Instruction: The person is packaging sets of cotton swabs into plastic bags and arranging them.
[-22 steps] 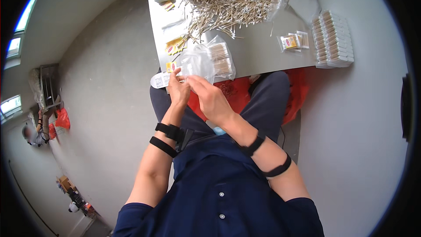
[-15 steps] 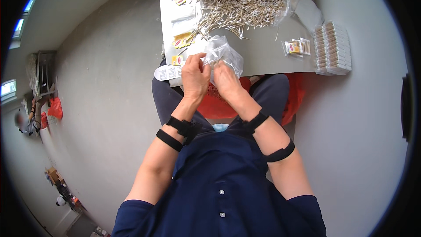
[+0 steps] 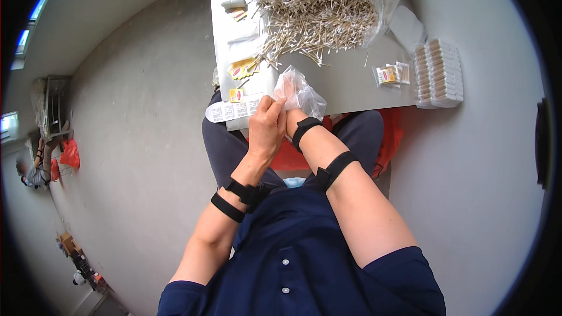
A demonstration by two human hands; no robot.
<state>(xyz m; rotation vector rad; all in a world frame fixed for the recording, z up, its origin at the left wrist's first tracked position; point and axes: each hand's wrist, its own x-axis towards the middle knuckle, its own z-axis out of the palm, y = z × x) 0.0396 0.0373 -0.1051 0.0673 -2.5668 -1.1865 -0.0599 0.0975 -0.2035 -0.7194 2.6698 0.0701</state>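
Observation:
A clear plastic bag (image 3: 308,98) is at the near edge of the table, between my hands. My left hand (image 3: 268,123) pinches the rim of its mouth with thumb and finger. My right hand (image 3: 288,89) reaches inside, up to about the wrist; the crumpled film blurs its fingers, so their grip is unclear. Beside the bag on the left lie a small yellow card (image 3: 236,95) and a white printed strip (image 3: 229,110). Farther back, a large heap of cotton swabs (image 3: 319,9) covers much of the table.
Flat swab packets (image 3: 392,74) lie right of the bag, next to stacked swab packs (image 3: 439,76) at the table's right edge. Yellow cards (image 3: 242,70) and folded clear bags (image 3: 243,32) line the left side. Red plastic (image 3: 392,134) hangs below the table edge.
My right hand has gone from gripping at the bag's mouth to deep inside it, its forearm swinging left. My left hand has shifted slightly nearer me, still on the rim.

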